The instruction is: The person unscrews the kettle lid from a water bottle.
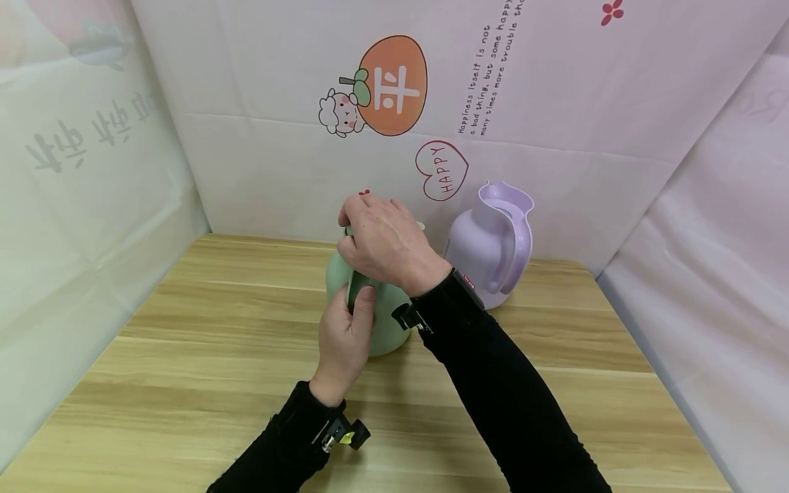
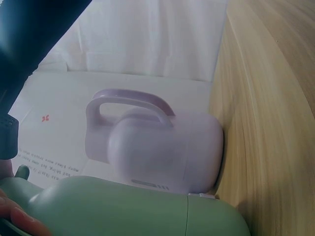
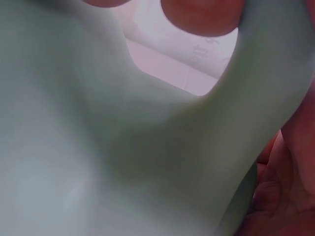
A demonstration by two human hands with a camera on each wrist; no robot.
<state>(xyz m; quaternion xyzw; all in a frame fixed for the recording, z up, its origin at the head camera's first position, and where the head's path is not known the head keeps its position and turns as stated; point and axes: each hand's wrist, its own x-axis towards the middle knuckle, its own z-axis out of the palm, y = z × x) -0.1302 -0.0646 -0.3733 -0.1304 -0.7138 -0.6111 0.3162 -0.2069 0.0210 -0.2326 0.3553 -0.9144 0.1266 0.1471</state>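
A pale green thermos jug point(image 1: 390, 322) stands upright on the table, its top mostly covered by my right hand point(image 1: 388, 239). That hand reaches over the jug from above with its fingers curled at the mouth; the lid is hidden beneath it. My left hand point(image 1: 345, 335) grips the jug's handle low on the near side, thumb lying along it. In the left wrist view the green jug point(image 2: 123, 206) fills the lower edge, with fingertips at its neck. Close up in the right wrist view are the handle point(image 3: 246, 113) and fingertips in its opening.
A lilac thermos jug point(image 1: 477, 246) stands just behind and to the right of the green one, its handle toward the right. Behind the wooden table point(image 1: 216, 356) hangs a printed white cloth point(image 1: 265, 164), with more cloth at both sides.
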